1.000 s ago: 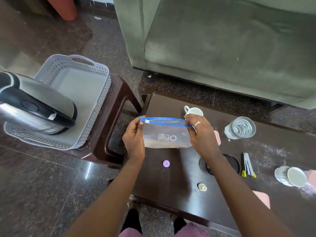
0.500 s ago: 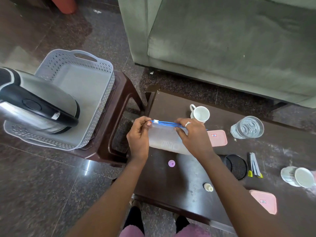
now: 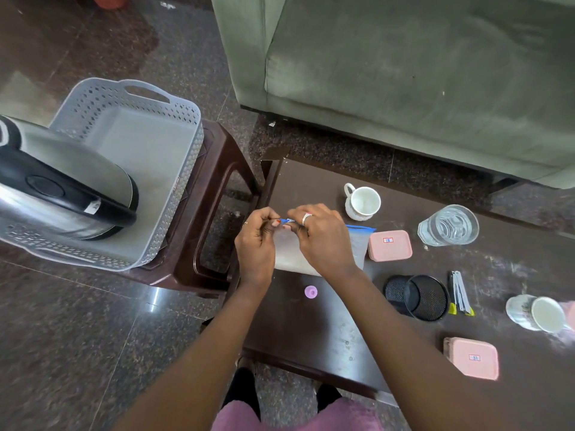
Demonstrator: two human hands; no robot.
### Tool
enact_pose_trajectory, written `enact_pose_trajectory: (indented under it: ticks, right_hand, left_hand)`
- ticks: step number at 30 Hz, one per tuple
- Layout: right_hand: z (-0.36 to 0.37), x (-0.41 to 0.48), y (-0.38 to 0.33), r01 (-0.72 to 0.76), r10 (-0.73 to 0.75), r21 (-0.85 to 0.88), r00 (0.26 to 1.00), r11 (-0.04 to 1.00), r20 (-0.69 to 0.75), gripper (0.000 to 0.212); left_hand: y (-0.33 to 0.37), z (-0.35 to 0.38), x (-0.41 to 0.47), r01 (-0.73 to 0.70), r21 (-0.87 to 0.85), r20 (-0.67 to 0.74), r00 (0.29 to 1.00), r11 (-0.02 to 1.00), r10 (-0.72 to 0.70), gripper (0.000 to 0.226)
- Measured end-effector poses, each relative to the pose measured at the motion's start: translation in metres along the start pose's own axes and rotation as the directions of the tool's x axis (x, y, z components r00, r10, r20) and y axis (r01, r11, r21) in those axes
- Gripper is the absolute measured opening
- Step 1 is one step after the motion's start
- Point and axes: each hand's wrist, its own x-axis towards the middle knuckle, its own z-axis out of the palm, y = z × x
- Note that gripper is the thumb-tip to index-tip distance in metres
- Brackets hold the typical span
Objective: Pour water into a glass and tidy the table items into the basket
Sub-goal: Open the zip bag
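Nearest, at five o'clock, the near box (image 3: 473,357) lies on the table (image 3: 311,331). Further in, a cap (image 3: 310,291) sits at six o'clock of the hands. A mesh cup (image 3: 426,297) on its side, a clipper (image 3: 460,292) and a tipped cup (image 3: 535,312) run out toward four o'clock.

At the centre the left hand (image 3: 255,241) and right hand (image 3: 323,241) meet, fingers curled. Both pinch the blue zip at the left end of the pouch (image 3: 357,244), which lies on the table under them. The far box (image 3: 390,245) is just beside the pouch at three o'clock, with the glass (image 3: 448,225), holding water, beyond it. A mug (image 3: 362,202) stands at one o'clock. At ten o'clock the basket (image 3: 149,132) rests on a stool (image 3: 217,181), with the kettle (image 3: 62,188) inside.

Pouring looks done. The step in hand is probably zipping the pouch shut. Next, the limp pouch needs a hold on its zip edge and a carry toward ten o'clock, into the basket's free floor beside the kettle.
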Motion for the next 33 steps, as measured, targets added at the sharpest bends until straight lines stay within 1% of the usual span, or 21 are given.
enact_pose_trajectory:
  ticks: [3, 6, 8, 10, 13, 16, 17, 19, 21, 22, 23, 24, 26, 27, 28, 30, 31, 33]
  right_hand:
    - [-0.005, -0.002, 0.01, -0.015, 0.014, -0.025, 1.0, 1.0, -0.027, 0.01]
    - [-0.016, -0.007, 0.032, -0.078, 0.077, -0.022, 0.996, 0.997, -0.043, 0.01]
    - [-0.024, -0.012, 0.048, -0.116, 0.114, -0.04, 0.992, 0.993, -0.048, 0.011]
    - [-0.032, -0.017, 0.062, -0.163, 0.16, -0.051, 0.985, 0.985, -0.062, 0.012]
    - [-0.038, -0.02, 0.07, -0.214, 0.207, -0.062, 0.973, 0.975, -0.103, 0.01]
    - [-0.039, -0.016, 0.067, -0.224, 0.217, -0.037, 0.967, 0.974, -0.133, 0.01]
    - [-0.039, -0.015, 0.065, -0.221, 0.217, -0.016, 0.966, 0.975, -0.14, 0.011]
    - [-0.04, -0.012, 0.062, -0.232, 0.238, 0.057, 0.96, 0.971, -0.149, 0.013]
    - [-0.043, -0.008, 0.057, -0.21, 0.226, 0.11, 0.96, 0.971, -0.165, 0.016]
    - [-0.044, -0.007, 0.055, -0.177, 0.196, 0.117, 0.964, 0.977, -0.178, 0.017]
    - [-0.045, -0.006, 0.052, -0.139, 0.161, 0.121, 0.969, 0.983, -0.189, 0.019]
    - [-0.046, -0.005, 0.05, -0.108, 0.132, 0.128, 0.972, 0.986, -0.195, 0.021]
    - [-0.045, -0.002, 0.048, -0.081, 0.109, 0.143, 0.974, 0.986, -0.198, 0.024]
    - [-0.046, -0.001, 0.048, -0.082, 0.115, 0.16, 0.972, 0.984, -0.203, 0.025]
    - [-0.046, 0.001, 0.047, -0.081, 0.119, 0.177, 0.97, 0.981, -0.214, 0.027]
    - [-0.047, 0.002, 0.046, -0.066, 0.11, 0.191, 0.967, 0.979, -0.229, 0.03]
    - [-0.048, 0.003, 0.046, -0.056, 0.101, 0.196, 0.968, 0.979, -0.229, 0.031]
    - [-0.048, 0.003, 0.045, -0.044, 0.093, 0.208, 0.968, 0.977, -0.234, 0.033]
  left_hand:
    - [0.0, -0.001, 0.004, 0.027, -0.004, -0.053, 0.998, 1.0, -0.027, 0.014]
    - [-0.002, -0.006, 0.011, 0.07, -0.036, -0.119, 0.99, 0.997, -0.074, 0.021]
    - [-0.003, -0.011, 0.016, 0.076, -0.038, -0.163, 0.983, 0.996, -0.081, 0.025]
    - [-0.004, -0.015, 0.018, 0.071, -0.037, -0.179, 0.981, 0.997, -0.076, 0.025]
    - [0.0, -0.014, 0.017, 0.038, -0.053, -0.138, 0.989, 0.998, -0.045, 0.025]
    - [-0.001, -0.011, 0.015, 0.014, -0.035, -0.123, 0.992, 0.999, -0.019, 0.014]
    - [0.0, -0.012, 0.014, 0.025, -0.048, -0.122, 0.992, 0.999, -0.031, 0.011]
    - [0.005, -0.016, 0.014, 0.038, -0.149, -0.081, 0.995, 0.988, -0.051, 0.009]
    - [0.016, -0.024, 0.017, 0.05, -0.28, 0.006, 0.999, 0.959, -0.05, 0.015]
    - [0.022, -0.027, 0.02, 0.084, -0.307, 0.059, 0.996, 0.948, -0.069, 0.021]
    - [0.028, -0.03, 0.025, 0.127, -0.275, 0.113, 0.989, 0.953, -0.099, 0.027]
    - [0.034, -0.033, 0.031, 0.161, -0.184, 0.171, 0.977, 0.97, -0.13, 0.031]
    - [0.043, -0.038, 0.042, 0.151, 0.079, 0.324, 0.931, 0.985, -0.168, 0.027]
    - [0.046, -0.04, 0.047, 0.117, 0.202, 0.422, 0.886, 0.972, -0.194, 0.021]
    - [0.051, -0.042, 0.051, 0.066, 0.321, 0.516, 0.824, 0.945, -0.233, 0.016]
    - [0.061, -0.041, 0.058, -0.09, 0.518, 0.637, 0.704, 0.851, -0.314, 0.015]
    - [0.065, -0.039, 0.06, -0.16, 0.571, 0.666, 0.664, 0.805, -0.34, 0.021]
    - [0.071, -0.031, 0.061, -0.254, 0.614, 0.692, 0.629, 0.747, -0.356, 0.034]
